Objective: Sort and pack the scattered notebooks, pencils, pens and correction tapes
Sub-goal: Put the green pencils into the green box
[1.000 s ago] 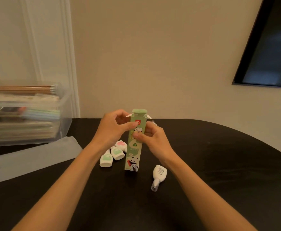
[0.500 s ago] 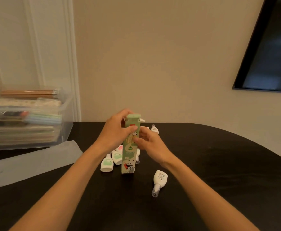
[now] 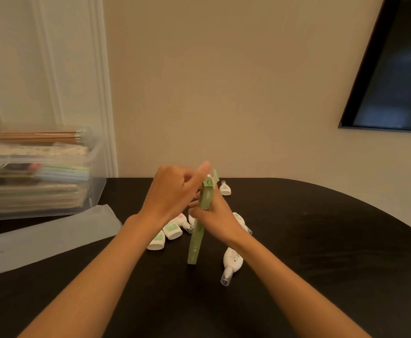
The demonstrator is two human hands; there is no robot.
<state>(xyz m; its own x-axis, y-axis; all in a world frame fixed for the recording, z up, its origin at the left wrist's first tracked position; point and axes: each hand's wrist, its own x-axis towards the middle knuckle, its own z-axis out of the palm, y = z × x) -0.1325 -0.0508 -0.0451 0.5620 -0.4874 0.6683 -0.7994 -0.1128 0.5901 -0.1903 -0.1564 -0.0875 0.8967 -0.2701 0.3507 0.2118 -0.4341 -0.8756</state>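
We hold the tall narrow green cardboard box (image 3: 195,240) near-upright, foot on the dark tabletop (image 3: 321,240), approx. midway betw. near & far edges. Right hand (image 3: 217,215): grip wrapped round the box's upper half, fingers curled. Left hand (image 3: 172,198) sits at the open top flaps; it's blurred, so we can't tell if its grip pinches anything. Small white plastic correction tapes (image 3: 232,261) lie loose round the box. Box looks light, thin-walled, crushable: hold its narrow sides lightly. Tapes look light, hard, smooth: take each by the fat body.

Six correction tapes (image 3: 231,263) show plainly, possibly a seventh; one green carton (image 3: 195,242), one clear bin (image 3: 96,164), one lid (image 3: 40,242).
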